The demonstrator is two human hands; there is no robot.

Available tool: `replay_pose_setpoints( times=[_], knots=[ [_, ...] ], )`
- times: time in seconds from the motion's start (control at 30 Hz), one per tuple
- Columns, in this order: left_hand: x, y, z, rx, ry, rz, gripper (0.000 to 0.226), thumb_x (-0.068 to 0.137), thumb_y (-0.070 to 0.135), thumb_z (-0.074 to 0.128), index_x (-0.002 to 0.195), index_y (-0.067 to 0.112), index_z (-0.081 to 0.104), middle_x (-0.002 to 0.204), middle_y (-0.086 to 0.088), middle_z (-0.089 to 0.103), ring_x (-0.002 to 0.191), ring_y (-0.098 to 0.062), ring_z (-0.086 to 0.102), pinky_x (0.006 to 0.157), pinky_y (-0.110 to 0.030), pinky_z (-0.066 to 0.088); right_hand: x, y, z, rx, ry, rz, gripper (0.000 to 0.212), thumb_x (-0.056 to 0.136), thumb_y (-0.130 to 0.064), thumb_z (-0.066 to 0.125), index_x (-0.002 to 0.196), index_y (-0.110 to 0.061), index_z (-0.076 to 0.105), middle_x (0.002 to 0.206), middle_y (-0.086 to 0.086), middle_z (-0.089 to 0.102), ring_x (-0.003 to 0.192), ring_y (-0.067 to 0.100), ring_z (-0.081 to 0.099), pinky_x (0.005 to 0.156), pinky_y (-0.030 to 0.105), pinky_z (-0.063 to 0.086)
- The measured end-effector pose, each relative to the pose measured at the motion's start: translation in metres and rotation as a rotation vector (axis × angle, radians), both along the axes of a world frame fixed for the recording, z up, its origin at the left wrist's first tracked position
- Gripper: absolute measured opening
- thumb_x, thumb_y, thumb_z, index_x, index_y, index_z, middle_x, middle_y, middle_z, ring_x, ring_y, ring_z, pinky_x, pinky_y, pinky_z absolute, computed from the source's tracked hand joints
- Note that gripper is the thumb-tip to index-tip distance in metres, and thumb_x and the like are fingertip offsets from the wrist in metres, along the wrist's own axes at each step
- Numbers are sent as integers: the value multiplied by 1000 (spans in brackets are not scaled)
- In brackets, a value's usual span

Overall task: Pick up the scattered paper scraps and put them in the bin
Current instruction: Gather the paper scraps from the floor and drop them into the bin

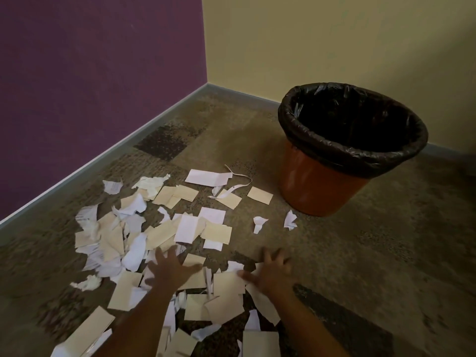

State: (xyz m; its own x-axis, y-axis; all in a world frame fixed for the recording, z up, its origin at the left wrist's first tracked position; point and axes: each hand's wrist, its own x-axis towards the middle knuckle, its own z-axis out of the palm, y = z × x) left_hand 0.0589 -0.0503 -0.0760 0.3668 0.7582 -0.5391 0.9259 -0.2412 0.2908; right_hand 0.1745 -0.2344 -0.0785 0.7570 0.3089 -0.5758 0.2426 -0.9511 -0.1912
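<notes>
Several white and cream paper scraps (159,235) lie scattered over the carpet, from the purple wall's foot to the bottom edge. An orange bin (316,186) with a black liner (353,148) stands upright at the right, its mouth showing only dark liner. Two small crumpled scraps (289,220) lie just in front of it. My left hand (170,269) is spread flat over the scraps at lower centre, blurred. My right hand (270,273) is spread over scraps a little to the right, fingers apart. Neither hand holds paper.
The purple wall (103,86) and a cream wall (334,42) meet in a corner behind the scraps, with a grey skirting (128,140) along the floor. Patterned brown carpet (386,253) stretches to the right of the bin and hands.
</notes>
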Motion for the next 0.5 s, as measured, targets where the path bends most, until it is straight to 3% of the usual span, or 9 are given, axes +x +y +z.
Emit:
replay_pose_setpoints(
  times=[0.07,0.27,0.4,0.5],
  knots=[
    [-4,-9,-1,0,5,-14,105,60,68,72,147,31,25,159,-9,8,145,-38,10,113,-58,22,-18,6,1,-5,-6,12,105,68,-82,51,150,-34,6,159,13,-6,144,44,0,107,64,24],
    [-5,-23,2,91,17,-135,92,60,61,76,138,32,36,148,-6,26,137,-32,26,105,-52,34,-47,25,3,-6,-76,203,100,73,-68,62,150,-33,9,156,10,9,142,38,12,105,56,31],
    [3,-24,4,54,-45,-128,80,67,45,79,134,20,43,142,-12,34,134,-32,32,104,-44,41,-47,32,0,71,-64,154,95,72,-55,72,147,-31,20,150,9,20,138,35,19,103,51,38],
    [7,-27,4,59,-91,-129,80,71,44,76,137,17,40,139,-15,36,128,-33,40,102,-40,44,-40,32,-2,161,-9,99,90,73,-43,77,146,-31,25,147,10,26,137,32,23,103,45,41]
  ],
)
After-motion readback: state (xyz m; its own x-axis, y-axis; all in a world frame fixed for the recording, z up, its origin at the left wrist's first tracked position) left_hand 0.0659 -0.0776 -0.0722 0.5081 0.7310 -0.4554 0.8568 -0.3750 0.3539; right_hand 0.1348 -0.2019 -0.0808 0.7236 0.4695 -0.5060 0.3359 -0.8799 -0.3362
